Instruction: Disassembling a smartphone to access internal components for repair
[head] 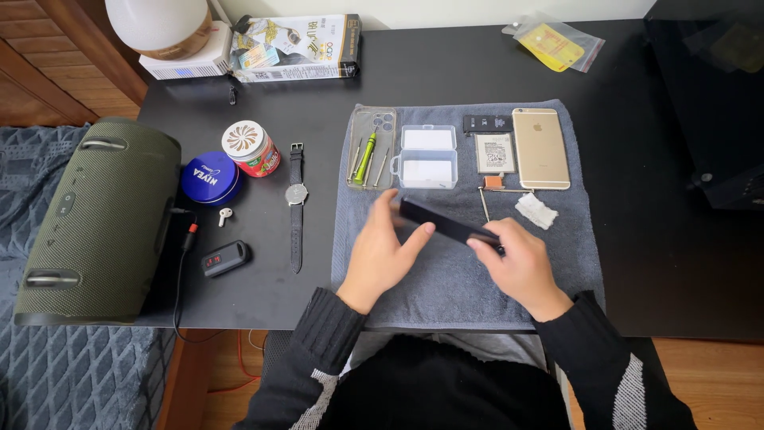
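Both hands grip a dark phone (447, 224) by its ends, the left hand (383, 255) closed on the upper-left end and the right hand (517, 267) closed on the lower-right end, holding it tilted just above a grey towel (446, 279) on the black table (660, 263). Beyond it on the towel lie a clear case (372, 148) holding small tools, a clear box (428, 157), a battery (495, 153) and a gold phone (540, 148). Left of the towel lies a watch (296, 205).
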